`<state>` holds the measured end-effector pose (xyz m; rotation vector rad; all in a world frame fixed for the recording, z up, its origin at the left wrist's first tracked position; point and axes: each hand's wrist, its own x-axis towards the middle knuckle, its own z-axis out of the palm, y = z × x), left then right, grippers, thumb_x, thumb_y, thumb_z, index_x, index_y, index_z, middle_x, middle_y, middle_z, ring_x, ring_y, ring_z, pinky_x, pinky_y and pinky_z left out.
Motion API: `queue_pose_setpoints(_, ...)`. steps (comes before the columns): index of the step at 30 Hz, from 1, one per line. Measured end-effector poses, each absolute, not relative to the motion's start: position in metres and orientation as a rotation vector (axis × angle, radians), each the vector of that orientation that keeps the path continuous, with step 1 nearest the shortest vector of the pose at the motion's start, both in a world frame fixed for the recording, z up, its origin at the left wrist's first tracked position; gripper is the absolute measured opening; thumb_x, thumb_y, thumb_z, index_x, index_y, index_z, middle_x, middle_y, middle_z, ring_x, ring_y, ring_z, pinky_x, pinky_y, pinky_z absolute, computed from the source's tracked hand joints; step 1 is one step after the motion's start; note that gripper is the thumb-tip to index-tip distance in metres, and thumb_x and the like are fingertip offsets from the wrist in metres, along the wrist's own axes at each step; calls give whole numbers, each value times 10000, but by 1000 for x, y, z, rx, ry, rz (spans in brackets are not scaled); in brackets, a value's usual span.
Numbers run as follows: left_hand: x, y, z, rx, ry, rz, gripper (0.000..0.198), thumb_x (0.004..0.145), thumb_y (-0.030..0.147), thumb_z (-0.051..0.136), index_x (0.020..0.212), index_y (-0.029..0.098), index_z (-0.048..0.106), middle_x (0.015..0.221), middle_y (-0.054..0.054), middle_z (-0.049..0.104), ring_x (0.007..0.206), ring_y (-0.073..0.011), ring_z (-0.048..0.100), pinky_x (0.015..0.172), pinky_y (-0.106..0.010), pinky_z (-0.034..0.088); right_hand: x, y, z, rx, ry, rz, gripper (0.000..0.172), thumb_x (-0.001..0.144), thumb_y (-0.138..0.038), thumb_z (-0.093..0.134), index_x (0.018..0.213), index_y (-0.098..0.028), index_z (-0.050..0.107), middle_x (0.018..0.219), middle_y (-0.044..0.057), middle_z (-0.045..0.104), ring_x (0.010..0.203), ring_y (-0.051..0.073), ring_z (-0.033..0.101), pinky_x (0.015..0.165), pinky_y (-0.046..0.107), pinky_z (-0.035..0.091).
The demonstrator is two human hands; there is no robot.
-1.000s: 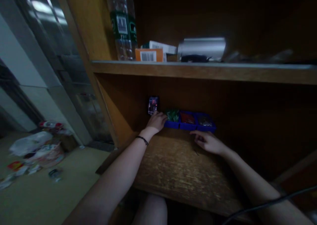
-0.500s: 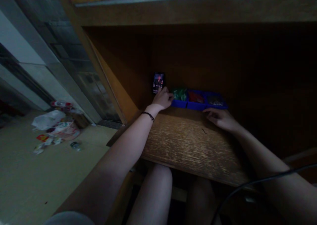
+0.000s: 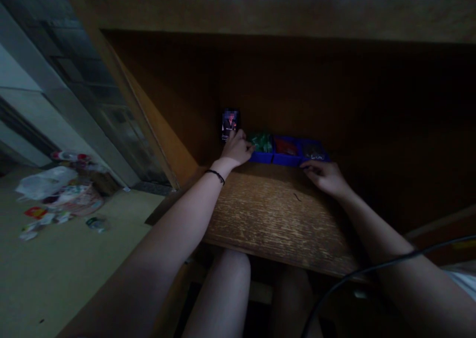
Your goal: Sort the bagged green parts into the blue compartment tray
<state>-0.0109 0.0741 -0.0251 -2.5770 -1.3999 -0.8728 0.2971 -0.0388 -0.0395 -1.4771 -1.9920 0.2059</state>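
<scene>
My left hand point(image 3: 238, 148) reaches to a phone point(image 3: 229, 125) that leans upright with its screen lit. One finger is at the lower part of the screen, and the thumb side lies by the left end of a blue tray point(image 3: 262, 157). Green packets point(image 3: 262, 141) fill the tray's left compartment. The middle one holds something red point(image 3: 285, 147), and the right one holds clear plastic with dark contents point(image 3: 313, 150). Just in front of the tray's right part rests my right hand point(image 3: 324, 175), fingers loosely bent and thumb apart, with nothing visible in it.
A worn wooden shelf board point(image 3: 267, 214) lies under both hands, inside a dark cabinet. A thin dark strand point(image 3: 297, 197) is on it. A black cable point(image 3: 357, 273) crosses my right forearm. On the floor at left are a plastic bag point(image 3: 46, 182) and scattered litter.
The whole view has shifted, so the things appear further left. My left hand stays at the phone; my right hand stays by the tray, its fingers bent slightly more.
</scene>
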Motion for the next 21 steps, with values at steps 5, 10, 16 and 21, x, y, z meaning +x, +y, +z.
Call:
queue_pose_setpoints(5,-12,74,-27,-2476,-1455,-968,222,910,349,599,921,185,748,1065,-96,506,1104,-285,459,1042,-486,348,296,-39,-37,-1478,-2016,204,285,841,-276,538,1032,-182,727,961,71,756,821,230,675,739,328,497)
queue_pose_setpoints(10,-13,71,-23,-2414,-1351,-1029,154,882,287,633,989,210,712,1042,-77,558,1021,-261,482,956,-416,416,292,-41,-30,-1479,-2060,170,296,859,-287,511,1045,-194,721,919,64,761,778,225,683,707,323,495)
queue_pose_setpoints(16,-14,67,-14,-2563,-1285,-833,211,916,222,530,875,210,737,923,-69,672,932,-251,510,902,-408,426,290,-43,-26,-1483,-2086,169,306,865,-286,495,1055,-209,721,926,60,765,798,230,689,729,329,494)
queue_pose_setpoints(21,-7,53,-11,-2547,-1284,-666,239,899,222,511,841,199,741,892,-78,686,865,-247,528,857,-406,428,291,-42,-29,-1477,-2084,188,307,848,-278,504,1057,-220,720,937,57,759,818,230,689,732,328,502)
